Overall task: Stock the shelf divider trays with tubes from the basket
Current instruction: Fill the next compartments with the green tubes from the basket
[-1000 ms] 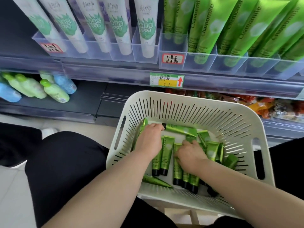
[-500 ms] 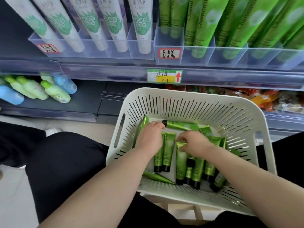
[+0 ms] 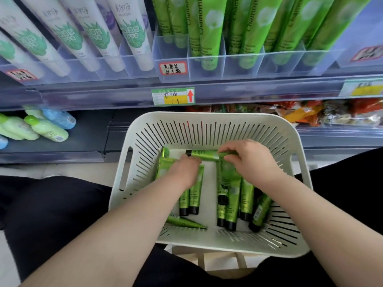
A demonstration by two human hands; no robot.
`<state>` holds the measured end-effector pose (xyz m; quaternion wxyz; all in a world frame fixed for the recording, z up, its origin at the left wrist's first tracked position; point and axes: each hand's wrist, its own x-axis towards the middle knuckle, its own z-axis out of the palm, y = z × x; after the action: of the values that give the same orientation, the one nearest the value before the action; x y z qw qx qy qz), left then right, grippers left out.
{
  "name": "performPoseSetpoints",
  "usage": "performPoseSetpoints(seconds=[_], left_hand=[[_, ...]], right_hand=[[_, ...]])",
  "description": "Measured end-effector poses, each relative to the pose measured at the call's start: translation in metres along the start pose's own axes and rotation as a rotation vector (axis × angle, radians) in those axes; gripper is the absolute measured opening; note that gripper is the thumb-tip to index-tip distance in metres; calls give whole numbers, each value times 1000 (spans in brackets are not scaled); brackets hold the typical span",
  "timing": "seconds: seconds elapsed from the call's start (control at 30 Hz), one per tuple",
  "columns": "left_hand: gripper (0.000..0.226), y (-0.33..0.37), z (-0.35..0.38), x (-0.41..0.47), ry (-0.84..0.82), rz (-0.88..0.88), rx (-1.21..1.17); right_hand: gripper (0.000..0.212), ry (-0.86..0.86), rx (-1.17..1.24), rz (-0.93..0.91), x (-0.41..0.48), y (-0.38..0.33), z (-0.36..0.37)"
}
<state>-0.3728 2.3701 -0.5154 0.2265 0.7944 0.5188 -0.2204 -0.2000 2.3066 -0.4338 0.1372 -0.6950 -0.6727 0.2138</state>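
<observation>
Both hands down in basket [image 3: 217, 121]: right hand [image 3: 251, 160] pinching a crosswise green tube [image 3: 204, 155], left hand [image 3: 183, 171] curled over others, grip unclear; tubes prob light, squashy, slick, so grab mid-body.

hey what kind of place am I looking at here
Most likely a shop aisle, in the toiletries section. Clear divider trays hold rows of green tubes, a price tag sits on the shelf edge, and bottles lie on the lower shelf.
</observation>
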Motion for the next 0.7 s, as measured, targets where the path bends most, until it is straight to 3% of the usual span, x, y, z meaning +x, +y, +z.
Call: performPoseSetpoints(seconds=[0.13, 0.3, 0.43, 0.57, 0.7], left_hand=[[66, 7, 6, 4, -14, 45, 237], [64, -3, 9, 8, 32, 77, 323], [67, -7, 6, 12, -22, 96, 263], [50, -4, 9, 13, -13, 87, 214], [41, -5, -2, 8, 0, 33, -18]], right_hand=[[24, 36, 17, 20, 0, 5, 5], [23, 26, 49, 2, 1, 5, 8], [23, 17, 31, -11, -1, 3, 11], [24, 37, 22, -3, 1, 3, 14], [26, 32, 14, -6, 3, -1, 14]])
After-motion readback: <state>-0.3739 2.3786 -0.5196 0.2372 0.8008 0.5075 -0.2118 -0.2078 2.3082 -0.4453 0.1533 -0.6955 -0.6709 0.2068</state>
